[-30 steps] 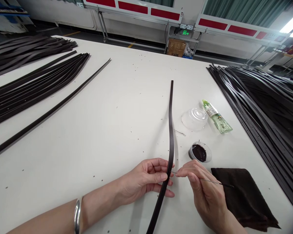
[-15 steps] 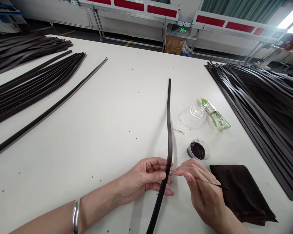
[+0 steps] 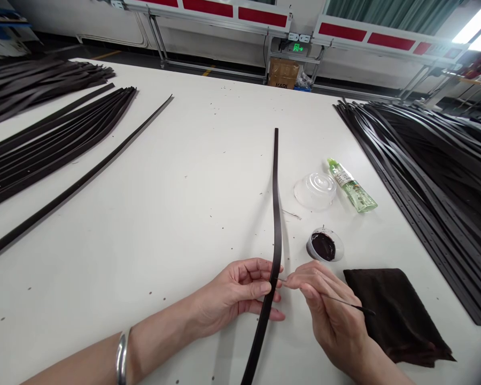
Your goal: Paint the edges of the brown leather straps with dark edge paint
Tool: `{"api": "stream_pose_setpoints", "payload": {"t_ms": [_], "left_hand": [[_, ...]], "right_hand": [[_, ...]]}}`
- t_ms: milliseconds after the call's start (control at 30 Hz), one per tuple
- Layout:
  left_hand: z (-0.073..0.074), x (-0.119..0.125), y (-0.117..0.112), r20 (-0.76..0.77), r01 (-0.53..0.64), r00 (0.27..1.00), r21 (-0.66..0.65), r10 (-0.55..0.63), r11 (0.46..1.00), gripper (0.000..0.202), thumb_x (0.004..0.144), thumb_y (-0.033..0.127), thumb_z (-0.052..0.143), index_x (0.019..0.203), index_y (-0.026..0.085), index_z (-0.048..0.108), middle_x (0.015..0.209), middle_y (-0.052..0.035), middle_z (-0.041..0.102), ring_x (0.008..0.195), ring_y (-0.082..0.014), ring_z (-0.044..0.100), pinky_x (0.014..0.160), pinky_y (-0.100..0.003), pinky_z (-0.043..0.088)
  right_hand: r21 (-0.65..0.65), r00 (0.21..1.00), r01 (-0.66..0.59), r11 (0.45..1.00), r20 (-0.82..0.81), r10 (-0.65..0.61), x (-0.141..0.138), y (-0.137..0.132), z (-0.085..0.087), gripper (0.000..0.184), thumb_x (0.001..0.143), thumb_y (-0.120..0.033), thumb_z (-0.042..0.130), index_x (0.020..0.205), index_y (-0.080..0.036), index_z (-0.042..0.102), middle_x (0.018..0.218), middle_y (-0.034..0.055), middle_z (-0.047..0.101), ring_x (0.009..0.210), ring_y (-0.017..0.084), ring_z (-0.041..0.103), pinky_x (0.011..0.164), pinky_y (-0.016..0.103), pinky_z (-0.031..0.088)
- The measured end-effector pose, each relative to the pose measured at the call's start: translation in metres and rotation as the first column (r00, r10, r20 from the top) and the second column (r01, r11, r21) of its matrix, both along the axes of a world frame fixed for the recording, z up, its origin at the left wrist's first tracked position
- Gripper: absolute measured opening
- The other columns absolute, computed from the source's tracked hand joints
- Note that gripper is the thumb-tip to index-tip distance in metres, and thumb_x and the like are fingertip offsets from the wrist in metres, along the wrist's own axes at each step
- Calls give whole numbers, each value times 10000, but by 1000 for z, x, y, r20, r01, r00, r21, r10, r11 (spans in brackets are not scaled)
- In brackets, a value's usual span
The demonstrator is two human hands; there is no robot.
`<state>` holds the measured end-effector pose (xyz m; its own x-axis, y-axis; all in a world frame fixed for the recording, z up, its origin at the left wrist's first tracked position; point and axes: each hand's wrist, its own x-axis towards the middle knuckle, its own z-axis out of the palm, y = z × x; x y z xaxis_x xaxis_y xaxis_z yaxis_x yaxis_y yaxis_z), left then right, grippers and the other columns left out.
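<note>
leather strap (image 3: pixel 260 337): lower end cut off | strap pile (image 3: pixel 436 176): right end cut off | bottle label (image 3: pixel 346 178): text too small

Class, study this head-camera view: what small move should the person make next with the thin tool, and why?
Probably ease the tip of the thin tool in the right hand a little along the edge of the dark leather strap: the tip sits at that edge, and the left hand pinches the strap steady. The clear pot of dark liquid sits close by if more is needed.

Dark leather belt strap (image 3: pixel 277 224), gently curved, thin pointed tool (image 3: pixel 344 303) at its edge
</note>
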<state>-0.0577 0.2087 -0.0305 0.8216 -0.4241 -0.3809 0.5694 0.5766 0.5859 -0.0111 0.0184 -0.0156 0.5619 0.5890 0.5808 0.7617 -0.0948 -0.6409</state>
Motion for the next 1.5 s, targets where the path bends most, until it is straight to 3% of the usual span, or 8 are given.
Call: {"api": "stream_pose_setpoints", "payload": {"t_ms": [1067,1267,1500], "left_hand": [[-2,-1,0,31,10,999,28,-11,1000,194,877,145,645,1070,159,654,1022,-68,601,886,-158,595,889,-495,571],[-3,-2,-1,32,7,999,20,-7,1000,190,878,147,645,1068,162,655,1003,-68,609,885,-160,595,888,-495,569],[-2,-2,-1,10,-9,1000,34,9,999,244,867,147,659,1110,158,662,1011,-73,613,888,-172,603,884,-504,569]], "right_hand": [[-14,999,7,1000,38,-7,-2,-3,-5,278,936,22,376,1036,-158,563,855,68,674,804,179,621,703,333,486],[-22,1000,-26,999,9,26,-1,-2,-5,276,936,17,374,1032,-160,563,862,69,675,797,181,615,717,344,485],[37,994,47,998,-98,-43,-7,-11,-8,309,956,-17,366,1073,-170,608,885,49,685,773,162,650,703,317,512]]}}
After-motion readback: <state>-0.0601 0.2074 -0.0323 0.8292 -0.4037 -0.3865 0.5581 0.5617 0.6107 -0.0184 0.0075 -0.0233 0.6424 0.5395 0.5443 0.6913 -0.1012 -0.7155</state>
